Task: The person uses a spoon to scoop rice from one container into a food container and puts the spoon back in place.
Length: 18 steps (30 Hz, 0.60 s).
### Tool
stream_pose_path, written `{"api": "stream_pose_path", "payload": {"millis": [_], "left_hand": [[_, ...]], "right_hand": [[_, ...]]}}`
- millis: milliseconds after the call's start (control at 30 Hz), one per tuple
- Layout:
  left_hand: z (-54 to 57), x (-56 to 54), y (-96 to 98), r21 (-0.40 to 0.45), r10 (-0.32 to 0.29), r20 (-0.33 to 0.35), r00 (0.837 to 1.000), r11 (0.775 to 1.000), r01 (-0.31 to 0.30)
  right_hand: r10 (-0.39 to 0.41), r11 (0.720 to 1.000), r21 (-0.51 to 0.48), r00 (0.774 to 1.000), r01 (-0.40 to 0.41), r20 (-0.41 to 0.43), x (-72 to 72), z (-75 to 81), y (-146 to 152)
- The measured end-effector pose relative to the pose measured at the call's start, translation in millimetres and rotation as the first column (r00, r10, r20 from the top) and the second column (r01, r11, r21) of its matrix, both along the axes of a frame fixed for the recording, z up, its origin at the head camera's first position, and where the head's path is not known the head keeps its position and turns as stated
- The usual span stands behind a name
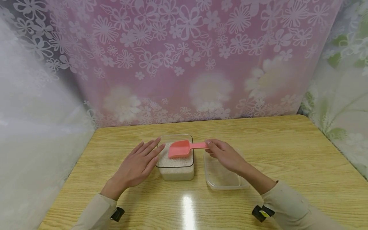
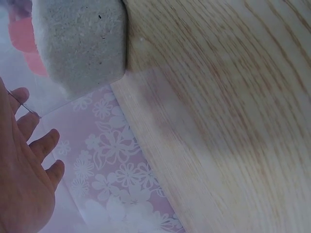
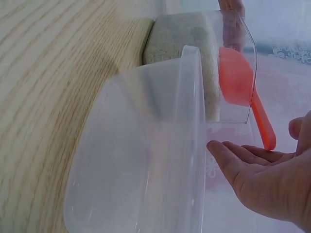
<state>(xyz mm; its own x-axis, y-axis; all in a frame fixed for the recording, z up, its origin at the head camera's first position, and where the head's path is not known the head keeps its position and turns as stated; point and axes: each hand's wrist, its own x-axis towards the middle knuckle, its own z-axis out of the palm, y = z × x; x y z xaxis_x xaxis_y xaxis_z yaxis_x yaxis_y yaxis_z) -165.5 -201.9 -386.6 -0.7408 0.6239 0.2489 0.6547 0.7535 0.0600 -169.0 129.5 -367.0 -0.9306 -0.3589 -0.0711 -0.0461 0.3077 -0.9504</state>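
Head view: between the two hands, a pink plastic scoop (image 1: 180, 149) lies over white rice grains (image 1: 172, 162) inside a clear square container (image 1: 176, 166). The right hand (image 1: 225, 155) grips the scoop's handle end between thumb and fingers; the left hand (image 1: 136, 166) stretches its fingers at the near rim. Beneath the right hand stands a translucent plastic box (image 1: 221, 187).
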Motion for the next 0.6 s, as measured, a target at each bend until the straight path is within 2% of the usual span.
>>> {"api": "stream_pose_path", "payload": {"millis": [133, 600], "left_hand": [[-0.2, 0.2, 0.1, 0.001, -0.001, 0.000, 1.000, 1.000, 0.001], [0.3, 0.7, 0.2, 0.000, 0.002, 0.011, 1.000, 1.000, -0.002]], "right_hand": [[-0.038, 0.999, -0.024, 0.998, 0.039, 0.040, -0.4, 0.0, -2.2], [-0.055, 0.997, -0.058, 0.998, 0.058, 0.042, -1.7, -5.4, -3.5]]}}
